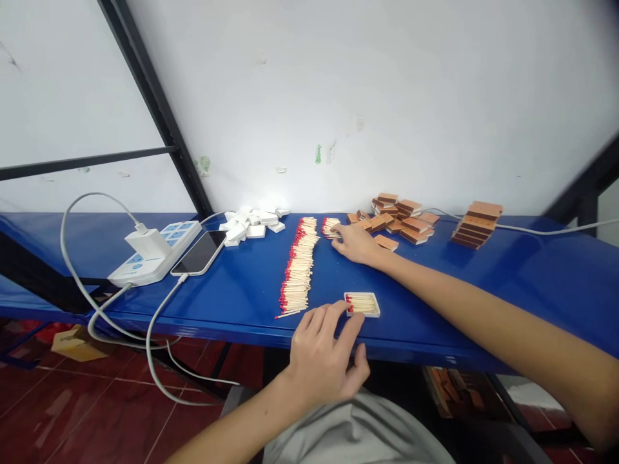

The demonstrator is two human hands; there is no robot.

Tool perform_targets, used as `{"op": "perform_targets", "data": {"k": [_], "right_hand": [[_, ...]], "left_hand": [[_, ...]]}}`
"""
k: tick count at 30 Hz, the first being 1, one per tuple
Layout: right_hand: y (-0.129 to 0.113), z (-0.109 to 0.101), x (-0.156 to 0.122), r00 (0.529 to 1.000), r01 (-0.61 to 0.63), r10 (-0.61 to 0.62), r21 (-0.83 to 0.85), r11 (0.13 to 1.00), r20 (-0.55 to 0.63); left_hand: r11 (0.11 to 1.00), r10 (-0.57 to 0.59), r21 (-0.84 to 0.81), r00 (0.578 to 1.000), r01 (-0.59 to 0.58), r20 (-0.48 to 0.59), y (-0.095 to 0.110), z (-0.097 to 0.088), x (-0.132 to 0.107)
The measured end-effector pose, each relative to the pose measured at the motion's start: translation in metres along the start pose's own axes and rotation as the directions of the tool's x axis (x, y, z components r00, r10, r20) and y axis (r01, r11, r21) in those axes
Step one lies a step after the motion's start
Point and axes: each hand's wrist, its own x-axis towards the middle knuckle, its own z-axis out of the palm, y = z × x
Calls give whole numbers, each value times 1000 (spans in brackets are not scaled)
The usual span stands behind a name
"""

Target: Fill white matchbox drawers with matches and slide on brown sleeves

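My left hand (325, 353) is at the front edge of the blue shelf, fingers apart and loosely curved, fingertips at the left side of a small white matchbox tray (363, 313). Red-headed matches (362, 303) lie side by side in that tray. Farther back, my right hand (356, 243) reaches over a small pile of matches (331, 225), its fingertips at the pile's right side and thumb apart from them. Whether any match is between those fingers is too small to make out. A long row of matches (300, 267) stretches to the left of both hands.
White trays (251, 224) are heaped at the back left. Brown matchbox sleeves (411, 222) pile up behind my right hand, and a stack of matchboxes (478, 225) stands farther right. A phone (199, 252) and power strip (159, 254) with white cables occupy the left.
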Motion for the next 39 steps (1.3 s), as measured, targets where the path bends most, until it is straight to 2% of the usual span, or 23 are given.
{"op": "perform_targets", "data": {"k": [17, 25, 39], "right_hand": [[3, 6, 0, 996, -12, 21, 100, 995, -87], [7, 7, 2, 991, 107, -94, 141, 984, -96], [12, 16, 5, 988, 79, -51, 192, 978, -147]], "left_hand": [[1000, 3, -5, 1000, -3, -2, 0, 1, 1], [1000, 2, -3, 1000, -2, 4, 0, 1, -1], [1000, 7, 2, 1000, -7, -5, -1, 2, -1]]}}
